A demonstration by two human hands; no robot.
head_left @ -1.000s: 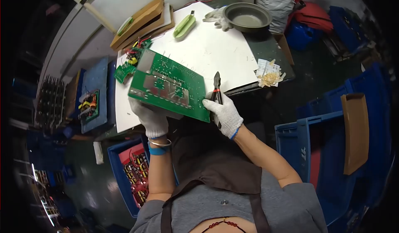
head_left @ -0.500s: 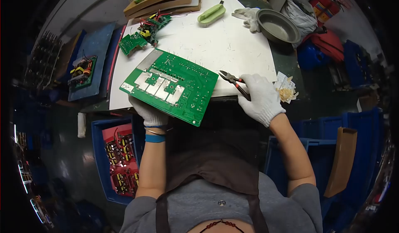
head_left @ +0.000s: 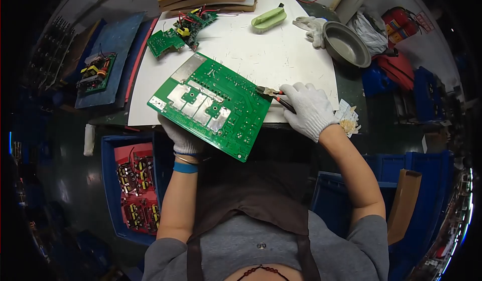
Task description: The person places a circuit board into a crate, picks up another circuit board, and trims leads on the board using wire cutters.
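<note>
1. Table (head_left: 351,83): stretches ahead, dark along the right side.
2. White sheet (head_left: 301,65): covers most of the tabletop.
3. Blue bin (head_left: 111,180): stands on the floor, lower left, holding boards with yellow parts (head_left: 145,174).
4. Green circuit board (head_left: 236,110): tilts over the near edge of the white sheet, soldered face up, silvery patches toward the left, nearest corner out in front of the dark apron (head_left: 251,195).
5. Cardboard stack (head_left: 206,0): lies at the far left of the table.
6. Cluster of small green boards (head_left: 165,42): sits on the sheet just below the cardboard, among red wires.
7. Grey bowl (head_left: 346,45): rests at the far right.
8. Right hand (head_left: 309,110), white-gloved: curls around the handles of the pliers, just right of the circuit board.
9. Left hand (head_left: 183,138), white-gloved: supports the circuit board from beneath, near-left edge; cannot tell whether spread or pinching, with fingertips hidden.
10. Loose glove (head_left: 314,27): lies beside the bowl.
11. Light green brush (head_left: 269,19): lies on the sheet, left of the glove.
12. Pliers (head_left: 285,103): point leftward at the circuit board's far-right edge; cannot tell whether touching pins.
13. Fine clippings (head_left: 251,64): lie scattered beyond the circuit board.
</note>
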